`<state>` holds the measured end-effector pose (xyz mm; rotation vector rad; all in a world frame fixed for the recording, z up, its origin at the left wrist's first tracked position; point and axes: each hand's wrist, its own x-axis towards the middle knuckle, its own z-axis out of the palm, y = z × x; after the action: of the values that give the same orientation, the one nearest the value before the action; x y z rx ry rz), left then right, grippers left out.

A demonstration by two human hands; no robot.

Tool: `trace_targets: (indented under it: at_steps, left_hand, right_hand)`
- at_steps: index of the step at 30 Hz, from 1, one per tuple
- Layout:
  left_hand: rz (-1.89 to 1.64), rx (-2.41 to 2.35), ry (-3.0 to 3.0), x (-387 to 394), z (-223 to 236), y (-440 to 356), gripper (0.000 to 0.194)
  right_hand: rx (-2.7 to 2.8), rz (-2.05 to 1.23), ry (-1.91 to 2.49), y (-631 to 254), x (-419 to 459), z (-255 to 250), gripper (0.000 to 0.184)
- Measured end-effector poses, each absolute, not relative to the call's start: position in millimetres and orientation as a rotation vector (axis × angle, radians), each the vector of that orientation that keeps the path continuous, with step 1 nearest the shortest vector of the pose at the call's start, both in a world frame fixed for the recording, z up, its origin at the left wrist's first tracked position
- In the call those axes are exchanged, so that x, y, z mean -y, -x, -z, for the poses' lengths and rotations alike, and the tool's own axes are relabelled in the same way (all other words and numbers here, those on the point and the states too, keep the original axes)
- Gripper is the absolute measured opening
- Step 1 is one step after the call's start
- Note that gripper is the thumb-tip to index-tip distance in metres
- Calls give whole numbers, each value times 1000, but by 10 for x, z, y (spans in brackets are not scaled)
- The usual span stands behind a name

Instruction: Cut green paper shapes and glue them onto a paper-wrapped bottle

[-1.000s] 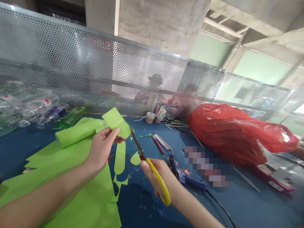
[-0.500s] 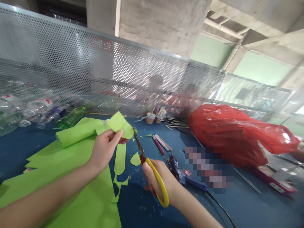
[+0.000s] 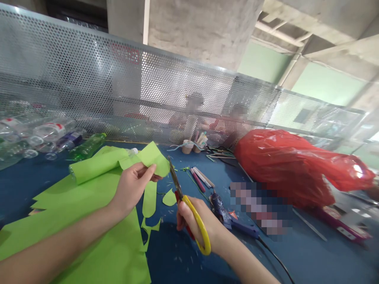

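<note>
My left hand (image 3: 134,183) pinches a piece of light green paper (image 3: 154,154) between thumb and fingers, raised above the table. My right hand (image 3: 197,221) grips a pair of scissors (image 3: 194,215) with yellow and red handles. The blade tips touch or nearly touch the paper's right edge; I cannot tell whether they are cutting into it. Beneath the hands lie a leaf-shaped green cutout (image 3: 169,198), a long green strip (image 3: 149,200) with a rounded end and a curved paper scrap (image 3: 148,232).
Large green paper sheets (image 3: 89,232) cover the left side, with a paper-wrapped bottle (image 3: 97,165) on them. Plastic bottles (image 3: 50,130) lie behind. Rightward are a glue gun (image 3: 220,209) with its cord, markers (image 3: 198,179) and a red plastic bag (image 3: 284,165). A perforated metal panel (image 3: 89,79) stands behind.
My left hand and the green paper have shifted slightly right and down. The scissors' blades have moved a little right, and their handles look somewhat wider apart.
</note>
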<state>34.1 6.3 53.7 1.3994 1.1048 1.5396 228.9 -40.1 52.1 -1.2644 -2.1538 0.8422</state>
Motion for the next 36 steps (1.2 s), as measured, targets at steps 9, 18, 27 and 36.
trace_targets:
  at_steps: [9,18,27,36]
  left_hand:
    - [-1542,-1078,-1385,-64,-517,-349,23]
    - [-1502,-1067,-1451,-53,-574,-316,23]
    - [-1502,-1062,-1414,-69,-553,-323,22]
    - [-1531,-1013,-1367,-77,-535,-347,22]
  right_hand:
    - [2136,-823,1261,-2296,388,-519,62]
    - [2142,-842,1261,-2312,379,-541,62]
    - [1984,-943,1345,-2287,341,-412,52]
    - [1819,-1037,1383,-2229,388,-424,54]
